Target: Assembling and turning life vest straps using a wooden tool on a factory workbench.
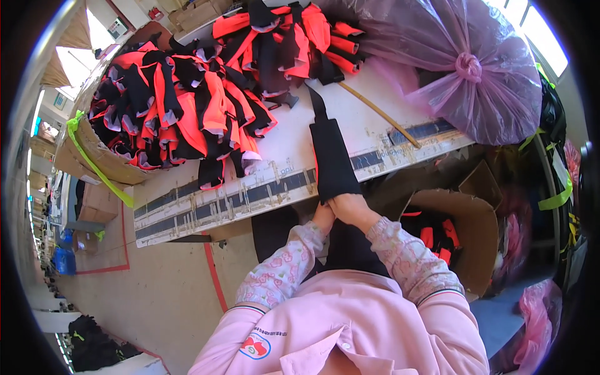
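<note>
A flat black fabric piece [334, 156] lies over the table's near edge, with a narrow strap at its far end and a thin orange edge along its left side. At its near end my right hand [352, 209] is closed on the fabric, its fingertips hidden. My left hand [324, 216] is beside and partly behind the right one at the same end; its fingers are hidden. To the left, a large heap of black and bright orange fabric pieces [187, 119] spills from a cardboard box [94, 153] onto the white table [284, 147].
A bamboo stick [381, 115] lies slanting on the table. A tied translucent purple bag [469, 69] bulges at the far right. Below the table's right side, an open cardboard box [478, 231] holds several orange and black pieces. More orange and black pieces [300, 37] are piled at the back.
</note>
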Tool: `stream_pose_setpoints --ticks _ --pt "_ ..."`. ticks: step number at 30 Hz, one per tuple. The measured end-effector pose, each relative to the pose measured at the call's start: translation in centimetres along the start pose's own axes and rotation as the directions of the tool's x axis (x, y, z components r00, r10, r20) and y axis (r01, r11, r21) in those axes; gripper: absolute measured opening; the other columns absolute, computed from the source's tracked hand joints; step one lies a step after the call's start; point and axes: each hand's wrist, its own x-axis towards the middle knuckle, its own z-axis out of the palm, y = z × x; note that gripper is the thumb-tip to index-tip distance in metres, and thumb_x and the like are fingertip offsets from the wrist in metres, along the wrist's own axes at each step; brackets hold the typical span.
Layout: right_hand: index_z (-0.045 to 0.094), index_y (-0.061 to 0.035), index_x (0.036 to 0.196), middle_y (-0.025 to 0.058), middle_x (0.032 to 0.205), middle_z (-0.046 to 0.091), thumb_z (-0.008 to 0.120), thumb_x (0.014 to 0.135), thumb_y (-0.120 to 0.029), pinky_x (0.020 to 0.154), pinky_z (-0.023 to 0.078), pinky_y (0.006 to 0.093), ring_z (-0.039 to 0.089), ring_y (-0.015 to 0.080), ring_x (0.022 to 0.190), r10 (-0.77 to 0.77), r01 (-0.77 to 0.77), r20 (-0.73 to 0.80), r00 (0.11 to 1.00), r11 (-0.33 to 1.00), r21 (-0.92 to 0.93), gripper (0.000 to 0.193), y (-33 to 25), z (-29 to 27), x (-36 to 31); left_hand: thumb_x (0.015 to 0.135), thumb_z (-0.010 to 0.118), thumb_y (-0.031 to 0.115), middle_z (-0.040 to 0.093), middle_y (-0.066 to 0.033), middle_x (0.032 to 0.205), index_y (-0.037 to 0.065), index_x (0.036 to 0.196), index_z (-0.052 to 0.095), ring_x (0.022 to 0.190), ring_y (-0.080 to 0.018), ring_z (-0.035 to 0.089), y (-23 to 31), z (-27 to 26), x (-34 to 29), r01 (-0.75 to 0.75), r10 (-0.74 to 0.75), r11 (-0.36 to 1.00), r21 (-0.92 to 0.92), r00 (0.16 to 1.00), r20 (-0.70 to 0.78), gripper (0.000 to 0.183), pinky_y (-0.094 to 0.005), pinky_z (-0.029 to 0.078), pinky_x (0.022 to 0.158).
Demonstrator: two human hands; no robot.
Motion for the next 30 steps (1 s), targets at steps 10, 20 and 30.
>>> stream_pose_setpoints --ticks 10,20,30 --pt "0.064 -0.0013 0.089 0.0134 0.068 0.063 0.054 0.081 -0.010 0.056 0.050 0.0334 0.063 0.0245 0.060 -0.228 0.129 0.216 0.949 0.910 0.394 0.015 -2.5 -7.7 -0.5 0.093 0.045 0.025 0.060 -0.0069 0.094 0.010 0.106 0.046 0.075 -0.0137 0.060 1.5 0.6 -0.8 0.106 -0.105 0.993 -0.045 0.994 0.019 0.020 -0.0292 0.050 0.061" --pt "0.045 0.0020 0.124 0.0177 0.128 0.047 0.059 0.064 -0.002 0.105 0.031 0.0375 0.042 0.0312 0.122 -0.402 0.368 -0.095 0.911 0.895 -0.254 0.061 0.5 -3.9 0.0 0.087 0.050 0.019 0.059 -0.0037 0.076 0.012 0.099 0.055 0.060 -0.0137 0.056 1.4 4.6 -0.1 0.052 -0.124 0.971 -0.233 0.945 -0.303 0.015 -0.0272 0.045 0.052" --pt "0.044 0.0037 0.124 0.0215 0.130 0.043 0.052 0.070 -0.001 0.106 0.029 0.0401 0.038 0.0341 0.124 -0.429 0.419 -0.072 0.900 0.900 -0.120 0.055 -0.1 -3.7 0.5 0.084 0.059 0.034 0.058 -0.0082 0.095 0.012 0.105 0.052 0.086 -0.0213 0.060 7.2 -0.6 -3.4 0.281 -0.249 0.932 -0.228 0.955 0.158 0.031 -0.0415 0.049 0.079"
